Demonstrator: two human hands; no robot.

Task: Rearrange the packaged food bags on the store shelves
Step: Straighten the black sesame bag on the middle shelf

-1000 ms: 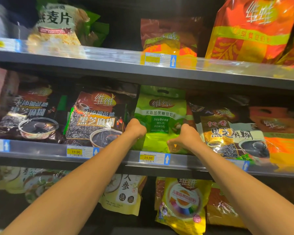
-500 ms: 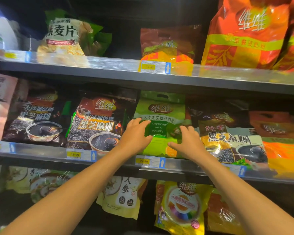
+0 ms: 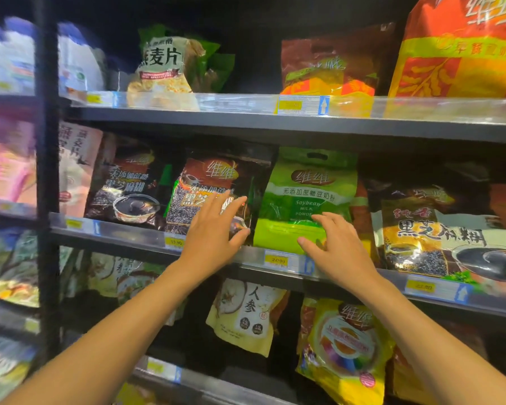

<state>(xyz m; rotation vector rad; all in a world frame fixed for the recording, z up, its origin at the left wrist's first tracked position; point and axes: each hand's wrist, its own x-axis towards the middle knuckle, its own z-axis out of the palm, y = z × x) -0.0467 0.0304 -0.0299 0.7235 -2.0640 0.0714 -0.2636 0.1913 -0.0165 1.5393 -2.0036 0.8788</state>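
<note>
Two bare hands are up at the grey metal middle shelf, both spread flat and gripping nothing. The left hand has its fingers fanned over the lower front of a dark brown glossy sesame-paste bag, thumb pointing toward the bag next door. The right hand is splayed with fingers slightly bent over the bottom front of a bright green plastic soybean milk powder bag. Can't honestly tell if the fingertips are pressing or just grazing the plastic.

The green bag stands upright right at the shelf's front edge, about the middle of its run, above a yellow price tag. Its left edge touches the brown bag, so it's tight on that side. To its right sits a black-and-yellow sesame bag with a bowl picture, leaning forward over the front lip, with an orange pack wedged in between. Another dark sesame bag sits further toward the shelf's left end, near a black upright post.

Only a thin dark strip shows between the bag tops and the grey upper shelf.
</note>
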